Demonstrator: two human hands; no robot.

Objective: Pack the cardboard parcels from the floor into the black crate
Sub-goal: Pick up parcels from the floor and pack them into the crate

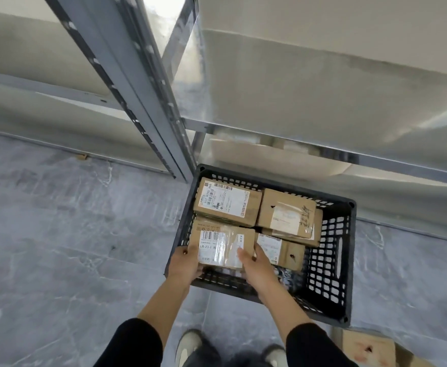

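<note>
Shoes (190, 345) and dark sleeves (132, 343) frame the bottom of my view, with one cardboard parcel on the floor (368, 348) waiting at the lower right, just beside the black crate (347, 263). From my remote seat I read the step as placing: both hands are lowering the labelled parcel (221, 246) into the crate's near left corner. My left hand (184, 266) cups its left end, fingers curled under and out of sight, thumb up the side. My right hand (255, 263) clamps the right end, its fingers (243, 254) lying fairly flat on the taped top, closed against the box rather than spread. Beyond it lie a second parcel (280, 251) at the near right and two more, the white-labelled parcel (226, 201) and the handwritten parcel (287, 213), against the far wall. Next, I judge, comes seating this box level, letting go, then reaching right for the one left on the floor. Grey metal shelving (148, 102) rises behind.
</note>
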